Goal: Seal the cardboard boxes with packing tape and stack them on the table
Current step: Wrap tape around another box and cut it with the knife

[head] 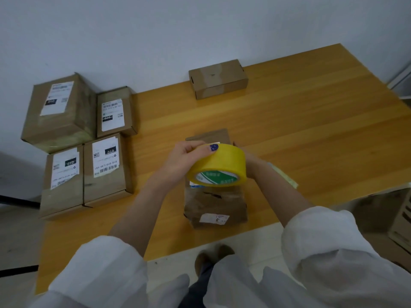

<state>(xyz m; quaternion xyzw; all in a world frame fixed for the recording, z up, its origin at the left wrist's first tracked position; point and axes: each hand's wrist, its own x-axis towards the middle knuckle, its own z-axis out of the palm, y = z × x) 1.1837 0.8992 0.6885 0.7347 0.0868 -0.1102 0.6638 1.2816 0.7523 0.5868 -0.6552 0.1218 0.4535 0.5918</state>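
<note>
Labelled boxes: at the far left we see four sealed cardboard boxes packed close together on the wooden surface (311, 130), by the wall.
Large box (60, 112): rear left of the group; its white shipping label has a black patch, but we cannot read the print.
Small rear box (114, 112): just right of the large one; we read "010" on its label, above barcodes.
Front left box (63, 181): its label also shows "010" on a black patch.
Front right box (106, 165): we read "010" again, and a line beginning "010-010" beside a barcode.
Left hand (184, 161): the bare forearm reaches up from a rolled white sleeve. The fingers grip the tape roll from its left side, and the thumb, with a dark blue nail, lies across the top of the band.
Tape roll (220, 165): yellow packing tape, held tilted above the middle box. The core carries green and white print too small for us to read.
Middle box (215, 205): worn and brown, near the front edge of the surface, directly under the roll. A small torn white sticker sits on its near face.
Far box (218, 78): plain, apart at the back.
Right hand (250, 165): against the roll's right side and mostly hidden behind it; we cannot tell how its fingers are set.
Tape strip (287, 177): a pale length lying beside the right forearm.
</note>
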